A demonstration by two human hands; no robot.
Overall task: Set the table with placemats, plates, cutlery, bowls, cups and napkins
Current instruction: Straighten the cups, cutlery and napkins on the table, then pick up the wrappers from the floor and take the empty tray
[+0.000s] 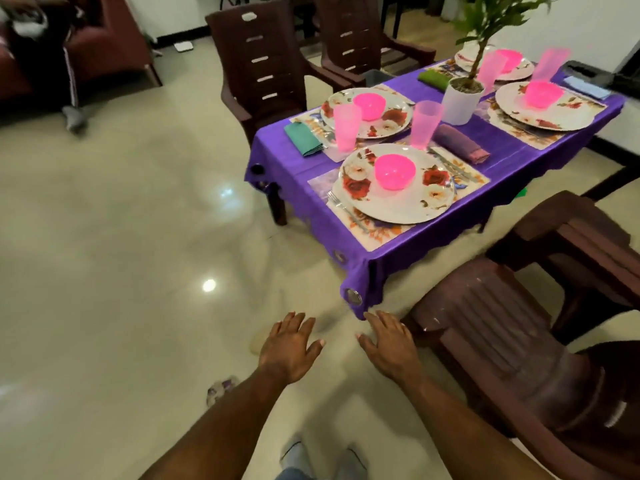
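— While both hands hang over the floor, what do you record?

— The left hand and the right hand are both flat, fingers spread and straight, holding nothing. They hover short of the table's near corner, touching neither it nor the cloth.

— And the settings?

— Ahead and to the right of the hands. Nearest is the near plate on its placemat, a pink bowl on it, a fork at its left edge, a pink cup and a purple napkin beyond. Three further places look dressed likewise; the far ones are partly hidden by a potted plant.

— What does any next move turn on?

— The table runs lengthwise away and rightward. The right hand is the nearer to it, with a brown chair just beside. In my judgement the laying is essentially done; only checking remains.
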